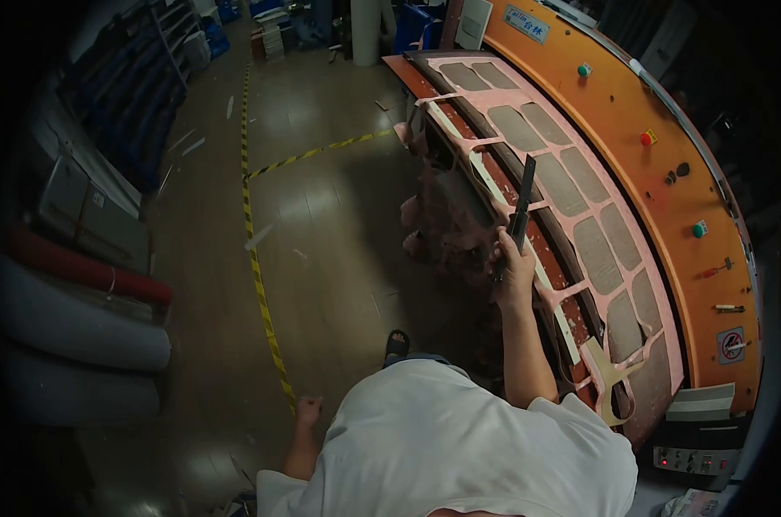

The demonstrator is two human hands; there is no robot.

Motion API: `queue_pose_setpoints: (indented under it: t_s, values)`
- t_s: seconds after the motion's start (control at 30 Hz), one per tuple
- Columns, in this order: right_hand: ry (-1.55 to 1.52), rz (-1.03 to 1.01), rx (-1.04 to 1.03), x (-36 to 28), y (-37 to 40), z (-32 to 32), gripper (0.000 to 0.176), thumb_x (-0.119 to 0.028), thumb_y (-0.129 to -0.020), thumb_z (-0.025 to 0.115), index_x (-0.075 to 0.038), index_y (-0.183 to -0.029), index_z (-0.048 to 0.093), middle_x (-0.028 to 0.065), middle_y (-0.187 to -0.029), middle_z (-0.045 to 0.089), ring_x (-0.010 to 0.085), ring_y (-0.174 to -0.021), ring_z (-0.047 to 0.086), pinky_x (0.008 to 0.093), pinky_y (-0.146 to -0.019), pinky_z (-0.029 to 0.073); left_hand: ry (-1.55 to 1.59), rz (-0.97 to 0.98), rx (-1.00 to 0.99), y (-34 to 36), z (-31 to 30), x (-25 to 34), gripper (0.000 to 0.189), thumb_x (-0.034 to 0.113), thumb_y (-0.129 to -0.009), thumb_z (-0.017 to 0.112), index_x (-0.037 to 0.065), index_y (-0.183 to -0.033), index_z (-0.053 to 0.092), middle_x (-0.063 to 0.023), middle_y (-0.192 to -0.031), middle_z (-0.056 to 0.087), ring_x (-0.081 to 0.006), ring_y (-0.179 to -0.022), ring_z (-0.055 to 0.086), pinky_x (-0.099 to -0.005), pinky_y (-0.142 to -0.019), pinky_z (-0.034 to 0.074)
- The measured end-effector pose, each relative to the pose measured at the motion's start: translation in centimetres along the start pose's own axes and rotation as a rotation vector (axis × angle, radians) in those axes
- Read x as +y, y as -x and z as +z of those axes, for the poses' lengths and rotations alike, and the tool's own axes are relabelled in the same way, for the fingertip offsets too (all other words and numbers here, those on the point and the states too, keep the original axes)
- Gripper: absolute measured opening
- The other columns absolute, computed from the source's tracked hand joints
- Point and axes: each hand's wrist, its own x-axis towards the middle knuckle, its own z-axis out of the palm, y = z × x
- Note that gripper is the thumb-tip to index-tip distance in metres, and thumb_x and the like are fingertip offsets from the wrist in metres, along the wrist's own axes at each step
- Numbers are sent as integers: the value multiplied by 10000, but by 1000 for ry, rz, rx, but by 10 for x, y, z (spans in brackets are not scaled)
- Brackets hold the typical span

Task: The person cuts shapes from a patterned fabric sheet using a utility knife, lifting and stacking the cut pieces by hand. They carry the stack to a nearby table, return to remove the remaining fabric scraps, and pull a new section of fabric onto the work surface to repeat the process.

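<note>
My right hand (515,258) is closed around the handle of a long black knife-like tool (526,194), its dark blade pointing away from me. It is over the near edge of a machine bed, beside a cream strip (541,272). Pink sheet material with large cut-out openings (593,204) lies across the bed, and strips of it hang over the edge. A pale yellow piece (610,372) rests at the bed's near end. Low at my left side, my left hand (309,408) is curled closed, with nothing visible in it.
An orange machine panel (619,112) with buttons curves along the right. A control box (696,459) stands at the lower right. Yellow-black tape (257,250) marks the floor, where scraps lie. Large rolls (89,336) and dark shelving (119,95) are on the left.
</note>
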Motion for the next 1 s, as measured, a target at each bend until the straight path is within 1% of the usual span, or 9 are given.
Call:
queue_pose_setpoints:
  t_s: [0.17,0.2,0.27,0.3,0.33,0.37,0.67,0.87,1.0]
  values:
    - [-74,1,81,4,-89,2,216,-202,-935,664,-20,-1052,656,-36,-673,512,69,-582,505,226,-484,393,249,1,3,-113,26,45,288,283,-913,692,4,-845,686,-66,-726,668,-144,-646,604,-349,-607,497]
    - [-151,115,-115,16,-118,-23,291,-225,-940,648,-36,-1159,617,-10,-739,539,96,-653,548,254,-520,447,192,79,85,-127,38,57,277,269,-919,684,1,-852,686,-74,-754,681,-150,-676,615,-336,-638,505]
    - [-143,137,-102,26,-154,-23,274,-223,-944,646,-37,-1143,616,-13,-733,535,92,-644,541,248,-517,440,199,117,176,-131,47,115,284,285,-931,676,3,-899,686,-87,-823,693,-167,-761,640,-331,-709,523]
    - [-94,118,-52,30,-171,-17,265,-221,-945,646,-38,-1135,616,-14,-730,533,89,-640,537,245,-515,437,146,140,197,-161,66,100,277,282,-921,685,6,-903,687,-114,-858,701,-184,-803,656,-344,-742,528]
    - [-45,103,-10,36,-190,-9,257,-220,-947,645,-38,-1126,615,-15,-727,531,87,-636,534,242,-514,434,68,118,213,-156,57,131,323,387,-841,710,78,-937,709,-143,-925,710,-323,-866,681,-418,-776,532]
    - [4,99,11,43,-204,3,249,-218,-949,645,-38,-1118,615,-16,-724,529,84,-631,530,239,-512,430,15,45,200,-139,37,177,307,376,-842,710,79,-922,712,-140,-930,711,-327,-876,680,-409,-778,532]
    - [88,19,145,63,-310,35,185,-206,-964,639,-41,-1043,610,-27,-696,510,63,-593,498,212,-499,401,148,30,271,-223,10,214,234,284,-863,708,51,-876,707,-116,-803,709,-245,-750,682,-379,-703,531]
    - [-45,-137,275,31,-341,83,157,-172,-965,646,-33,-1025,603,-23,-691,508,61,-573,490,197,-473,379,262,205,246,-418,-38,306,223,216,-928,683,11,-846,650,-40,-701,637,-109,-650,591,-286,-605,482]
    - [90,-272,398,4,-374,116,246,-199,-958,657,-9,-1095,579,-2,-734,532,76,-601,508,207,-488,403,220,412,172,-506,-93,508,229,221,-955,670,11,-870,636,15,-710,612,-73,-649,547,-244,-598,451]
